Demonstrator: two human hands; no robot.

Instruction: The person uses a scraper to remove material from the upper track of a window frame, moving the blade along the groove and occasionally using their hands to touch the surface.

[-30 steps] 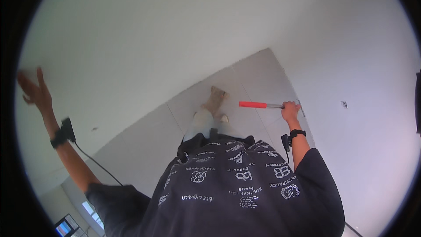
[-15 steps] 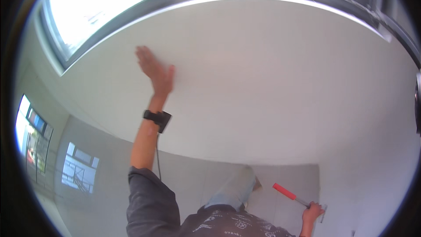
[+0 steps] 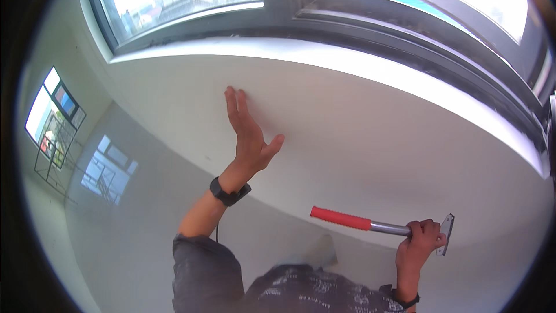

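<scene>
My left hand (image 3: 248,139) is raised with fingers stretched and thumb apart, flat against or just off the pale wall (image 3: 347,139) below the window; contact is hard to tell. It holds nothing. Lower on the right, my right hand (image 3: 418,244) is wrapped round the metal shaft of a scraper (image 3: 340,218), close to its head. The red ribbed handle points left, and the flat metal blade head (image 3: 446,233) stands out to the right of my fingers. Black bands circle both wrists, with a cable hanging from the left one.
A white sill (image 3: 324,58) runs along the wall's top under a dark window frame (image 3: 278,20), whose right sash stands ajar. Shiny grey floor (image 3: 139,226) lies below, reflecting another window. Metal scaffolding (image 3: 51,168) stands by that far window (image 3: 52,116) on the left.
The view has shifted, bringing more of the window and sill into sight. My right hand has come up with the scraper. My left hand appears further right and lower, still open.
</scene>
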